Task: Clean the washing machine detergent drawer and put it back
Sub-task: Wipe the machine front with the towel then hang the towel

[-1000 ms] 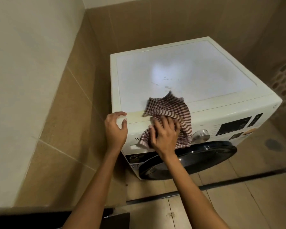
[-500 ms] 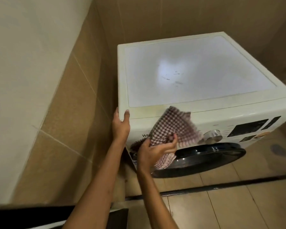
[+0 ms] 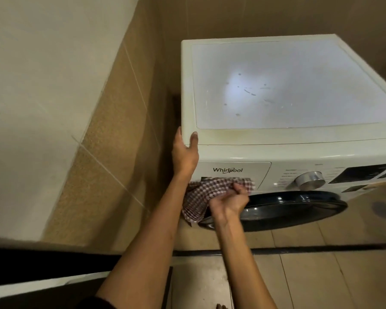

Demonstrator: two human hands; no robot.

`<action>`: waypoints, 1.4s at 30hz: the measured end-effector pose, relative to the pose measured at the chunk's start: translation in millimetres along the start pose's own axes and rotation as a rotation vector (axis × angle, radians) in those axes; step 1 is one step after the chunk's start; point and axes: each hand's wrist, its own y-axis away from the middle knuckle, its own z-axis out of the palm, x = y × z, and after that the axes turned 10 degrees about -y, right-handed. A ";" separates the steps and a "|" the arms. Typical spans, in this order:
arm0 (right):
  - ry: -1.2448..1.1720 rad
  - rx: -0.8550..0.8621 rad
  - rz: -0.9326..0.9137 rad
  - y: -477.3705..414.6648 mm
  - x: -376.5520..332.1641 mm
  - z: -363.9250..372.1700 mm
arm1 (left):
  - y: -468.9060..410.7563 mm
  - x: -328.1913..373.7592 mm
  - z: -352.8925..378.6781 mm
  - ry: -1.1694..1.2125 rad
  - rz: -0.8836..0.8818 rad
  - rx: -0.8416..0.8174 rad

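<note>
gripping: the right grip (image 3: 230,201) is closed round a bunched red-and-white checked cloth (image 3: 201,195), fingers curled into the fabric.
cloth: pressed against the lower edge of the detergent drawer (image 3: 254,171), covering part of its dark handle recess; the loose end hangs over the left rim of the dark round door (image 3: 294,208).
left grip (image 3: 185,153): clasps the front left corner of the washing machine (image 3: 276,139), thumb on the top edge, fingers down the side.
detergent drawer: seated in its slot at the upper left of the machine's front, marked whirlpool, just left of the silver dial (image 3: 310,179).
display (image 3: 361,172): dark, to the right of the dial.
surroundings: tan tiled wall (image 3: 112,134) to the left, tiled floor (image 3: 321,277) below.
</note>
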 end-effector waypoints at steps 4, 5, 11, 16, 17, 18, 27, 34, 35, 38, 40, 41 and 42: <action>0.014 -0.018 0.017 -12.4 13.6 -5.5 | 0.6 -0.1 1.0 -0.004 0.008 0.015; 0.120 -0.014 0.029 -8.2 25.1 -6.9 | 0.4 0.1 1.2 -0.003 0.016 0.023; 0.111 -0.002 -0.057 -9.0 -8.2 -3.4 | -0.5 -1.2 2.5 -0.008 0.000 0.026; 0.935 -0.075 -0.254 -12.2 41.8 -27.3 | 0.9 -3.3 4.6 -0.011 0.030 0.090; 1.076 -0.149 -0.313 -14.6 40.9 -35.8 | 1.4 -4.0 4.5 -0.023 0.038 0.106; 1.171 -0.208 -0.374 -17.6 32.6 -44.4 | 1.4 -4.8 4.7 -0.038 0.047 0.113; 1.655 -0.421 -1.078 -33.3 -1.9 -78.3 | 4.0 -8.5 -0.2 -0.158 0.148 0.062; 1.860 -0.454 -1.344 -65.2 -57.2 -76.2 | 1.9 -11.8 -0.8 -0.157 0.122 0.055; 1.845 -0.400 -1.352 -63.9 -53.3 -77.9 | 3.4 -9.2 -1.0 -0.143 0.115 0.059; 1.926 -0.663 -1.296 -53.5 -7.5 -80.3 | 3.9 -8.3 -1.9 -0.117 0.109 0.048; 2.031 -0.951 -1.222 -48.1 -1.3 -77.5 | 2.4 -10.3 -2.3 -0.119 0.117 0.036; 2.079 -0.985 -1.222 -56.0 -13.3 -74.5 | 1.5 -10.9 -2.5 -0.121 0.118 0.031; 2.114 -0.987 -1.305 -65.2 -33.0 -74.8 | 0.5 -11.8 -2.5 -0.119 0.120 0.026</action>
